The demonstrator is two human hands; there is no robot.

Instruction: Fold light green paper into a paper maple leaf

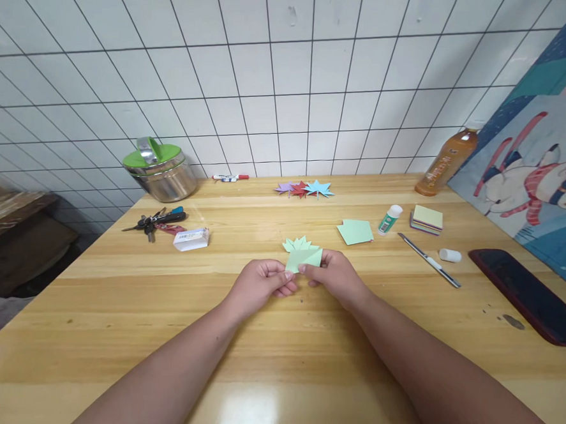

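Note:
Between my two hands is a small piece of light green paper (303, 260) with a slanting fold line across it. My left hand (264, 279) pinches its lower left corner, and my right hand (335, 273) grips its right side with the thumb laid on top. Just behind the paper lies a green folded paper piece with pointed tips (297, 244), partly hidden by it. More green paper (356, 231) rests on the table to the right. Farther back sit three folded paper leaf shapes, purple (285, 187), red (302, 189) and blue (318, 189).
Rightward stand a glue stick (389, 220), its cap (450, 255), a utility knife (430, 260), sticky notes (426, 219), a phone (532, 296) and a leaning bottle (447, 162). Leftward are a small white box (191, 239), keys (155, 221), a lidded metal pot (165, 174) and a marker (230, 177).

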